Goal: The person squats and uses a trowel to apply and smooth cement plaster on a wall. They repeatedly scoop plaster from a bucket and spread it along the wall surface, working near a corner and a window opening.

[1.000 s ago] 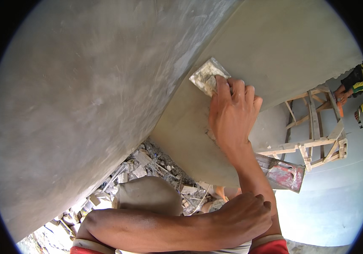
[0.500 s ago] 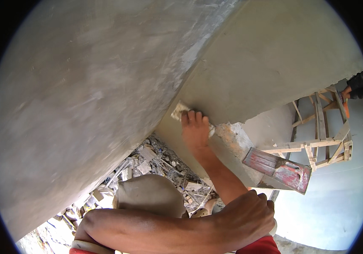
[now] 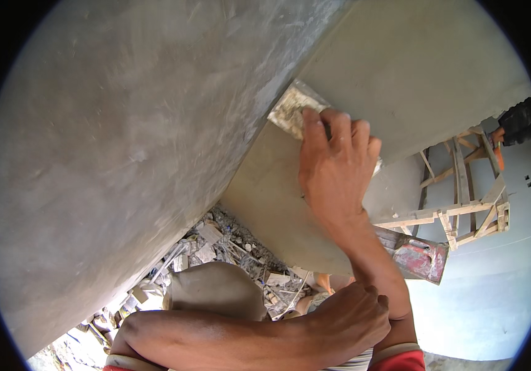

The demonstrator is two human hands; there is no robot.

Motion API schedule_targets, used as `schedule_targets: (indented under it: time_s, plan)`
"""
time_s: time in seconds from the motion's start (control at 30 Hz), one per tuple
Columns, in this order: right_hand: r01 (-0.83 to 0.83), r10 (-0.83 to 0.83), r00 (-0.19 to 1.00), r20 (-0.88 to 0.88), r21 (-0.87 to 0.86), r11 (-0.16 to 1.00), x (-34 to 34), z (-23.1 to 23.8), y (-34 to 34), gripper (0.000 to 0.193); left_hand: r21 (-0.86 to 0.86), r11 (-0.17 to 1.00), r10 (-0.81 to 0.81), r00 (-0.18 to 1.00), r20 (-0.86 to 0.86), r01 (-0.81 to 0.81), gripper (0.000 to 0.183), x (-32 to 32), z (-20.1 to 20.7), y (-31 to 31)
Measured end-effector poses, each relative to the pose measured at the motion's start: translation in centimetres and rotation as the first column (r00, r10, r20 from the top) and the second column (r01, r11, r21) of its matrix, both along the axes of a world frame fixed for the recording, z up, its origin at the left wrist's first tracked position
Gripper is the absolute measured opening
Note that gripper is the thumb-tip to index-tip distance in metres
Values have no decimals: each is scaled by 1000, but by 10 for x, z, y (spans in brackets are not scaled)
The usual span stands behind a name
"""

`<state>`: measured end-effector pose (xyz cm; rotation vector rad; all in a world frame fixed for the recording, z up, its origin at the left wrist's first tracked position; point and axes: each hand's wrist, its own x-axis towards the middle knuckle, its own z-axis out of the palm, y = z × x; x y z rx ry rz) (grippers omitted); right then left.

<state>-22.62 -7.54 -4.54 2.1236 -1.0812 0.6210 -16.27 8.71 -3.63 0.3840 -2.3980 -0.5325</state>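
My right hand (image 3: 336, 170) is closed on a pale, mortar-stained plastering float (image 3: 288, 113). The float lies on the damp grey plaster surface (image 3: 414, 80), its far-left end at the corner where a second wall (image 3: 123, 123) meets it. Fingers hide much of the tool. My left hand (image 3: 352, 315) is a fist beside my right forearm, with its arm crossing low in front of me. The underside of its fingers is hidden, so what it holds, if anything, does not show. A red, mortar-smeared tool (image 3: 423, 256) rests right of my right forearm, partly covered by it.
Broken rubble (image 3: 216, 238) lies below, between the walls. A rounded beige shape (image 3: 216, 290) stands above my left forearm. To the right are a wooden frame (image 3: 463, 210) and a pale blue wall (image 3: 494, 272). Another person's dark sleeve (image 3: 521, 122) shows at the far right.
My right hand has moved the float up and to the right along the corner, and it appears larger. My left fist has shifted slightly left and down, still closed.
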Motion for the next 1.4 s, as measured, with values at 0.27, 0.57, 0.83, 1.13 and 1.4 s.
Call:
schedule_targets:
  time_s: [0.27,0.57,0.83,1.13,1.4]
  plan:
    - [-9,5,999,-35,-98,995,-3,24,-15,34,-17,986,161,981,-113,-164,18,-18,-13,10]
    - [-18,15,996,-86,-43,999,-3,-16,-31,33,-14,989,142,976,-163,-146,18,-8,-12,3]
    - [-2,45,949,-312,138,990,-9,-152,-30,43,-38,985,163,983,-88,-167,19,-5,-5,1]
    - [-66,94,990,-105,244,968,7,-115,10,35,11,996,83,995,61,-84,20,10,11,-2]
    - [15,-17,1000,-27,-65,998,-4,42,-8,31,-32,999,20,992,127,-16,19,9,13,-10]
